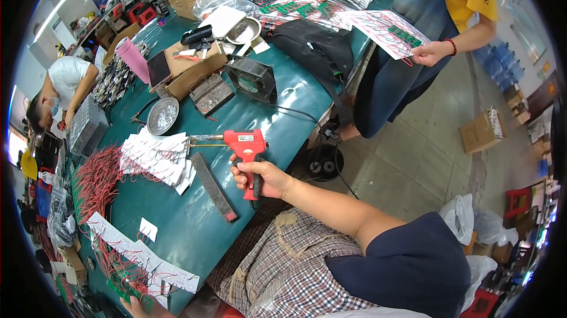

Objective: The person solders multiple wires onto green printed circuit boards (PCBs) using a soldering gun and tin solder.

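Note:
My right hand [264,180] is wrapped round the handle of a red pistol-shaped soldering gun [245,145], held above the table's edge. Its long thin tip points left, over a fanned stack of white strips [155,158] with red wires. Low at the left, my left hand [139,308] shows only partly at the picture's lower rim. Its fingers appear to grip the near edge of green circuit boards [121,285] with red wires. Beside them lies a long white strip [147,257], wires running along it. A dark flat bar [212,187] rests below the gun.
On the green table [195,232] stand a black fan [251,77], a round metal dish [162,115], a cardboard box [192,70] and a black bag [313,49]. Across it, a person [413,28] holds a wired white sheet. Another person [68,85] bends at the left.

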The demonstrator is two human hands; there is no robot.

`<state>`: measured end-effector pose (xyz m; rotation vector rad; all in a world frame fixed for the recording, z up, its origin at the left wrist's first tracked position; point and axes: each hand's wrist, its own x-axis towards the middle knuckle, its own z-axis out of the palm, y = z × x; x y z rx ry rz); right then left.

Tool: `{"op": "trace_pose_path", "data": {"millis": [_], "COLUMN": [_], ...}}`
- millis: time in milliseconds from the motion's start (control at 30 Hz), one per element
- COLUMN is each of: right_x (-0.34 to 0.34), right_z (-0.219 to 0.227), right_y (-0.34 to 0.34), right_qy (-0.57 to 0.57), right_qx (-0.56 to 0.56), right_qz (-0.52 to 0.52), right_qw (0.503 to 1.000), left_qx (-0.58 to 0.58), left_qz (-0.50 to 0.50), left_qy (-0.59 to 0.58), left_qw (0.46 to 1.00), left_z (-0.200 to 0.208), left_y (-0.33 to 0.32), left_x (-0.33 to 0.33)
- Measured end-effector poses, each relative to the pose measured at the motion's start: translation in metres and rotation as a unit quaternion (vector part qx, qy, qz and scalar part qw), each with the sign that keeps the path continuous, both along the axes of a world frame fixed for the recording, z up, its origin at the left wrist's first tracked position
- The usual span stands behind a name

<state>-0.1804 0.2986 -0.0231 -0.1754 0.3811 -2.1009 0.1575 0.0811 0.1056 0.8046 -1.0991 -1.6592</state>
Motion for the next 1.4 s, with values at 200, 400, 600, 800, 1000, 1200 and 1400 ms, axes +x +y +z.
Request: {"op": "trace_pose_path", "data": {"millis": [200, 400, 600, 800, 1000, 1200, 1400], "right_x": [0.0, 0.0, 0.001, 0.001, 0.0, -0.001, -0.001], "right_z": [-0.003, -0.002, 0.001, -0.001, -0.005, -0.002, -0.001], "right_y": [0.0, 0.0, 0.001, 0.001, -0.003, -0.003, -0.001], "right_qy": [0.0, -0.002, -0.012, -0.019, -0.034, -0.045, -0.054], "right_qx": [-0.007, -0.015, -0.02, -0.034, -0.034, -0.032, -0.045], "right_qz": [-0.001, 0.002, -0.008, -0.01, -0.008, -0.01, -0.014], "right_qw": [1.0, 1.0, 1.0, 0.999, 0.999, 0.998, 0.997], "left_qx": [-0.07, -0.087, -0.097, -0.091, -0.068, -0.098, -0.151], "left_qz": [0.025, 0.051, 0.071, 0.034, 0.041, -0.025, 0.047], "left_qy": [-0.031, -0.012, -0.023, -0.01, -0.021, 0.002, -0.039], "left_qw": [0.997, 0.995, 0.993, 0.995, 0.997, 0.995, 0.987], "left_z": [0.015, 0.02, 0.016, 0.03, 0.047, 0.048, 0.062], "left_y": [0.015, 0.023, 0.015, 0.012, 0.017, -0.001, -0.008], "left_x": [-0.021, -0.034, -0.033, -0.038, -0.056, -0.059, -0.075]}}
